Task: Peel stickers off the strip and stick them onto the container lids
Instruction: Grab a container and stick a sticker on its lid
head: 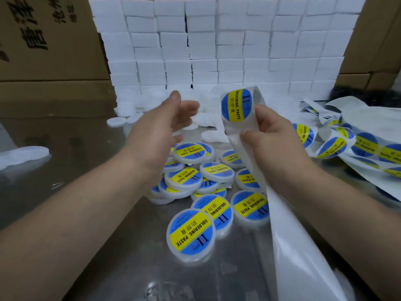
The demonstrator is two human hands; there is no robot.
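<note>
Head view: we look down on a shiny metal table (130, 253). Our right hand (269, 137) pinches the white backing strip (290, 231) between thumb and fingers. The strip's upper end stands above the hand and bends over, and one round blue-and-yellow sticker (237, 105) reading "SOLDERING PASTE" sits on it. The strip's bare tail hangs down past our right wrist toward the near edge.

Our left hand (165, 124) hovers released and somewhat blurred just left of the sticker, fingers loosely extended, grasping nothing.

Below and between the hands lies a heap of labelled lids (191, 232), round and white, each bearing the same sticker, several overlapping or tilted. We cannot tell whether they cover containers or what those hold.

Beyond the hands are plain white lids (117, 122), scattered and heaped. Behind them rises a stacked wall of white boxes (217, 51), all closed.

Cardboard cartons (50, 40) flank the wall. More sticker strips (366, 146) lie tangled on the table to the right.
</note>
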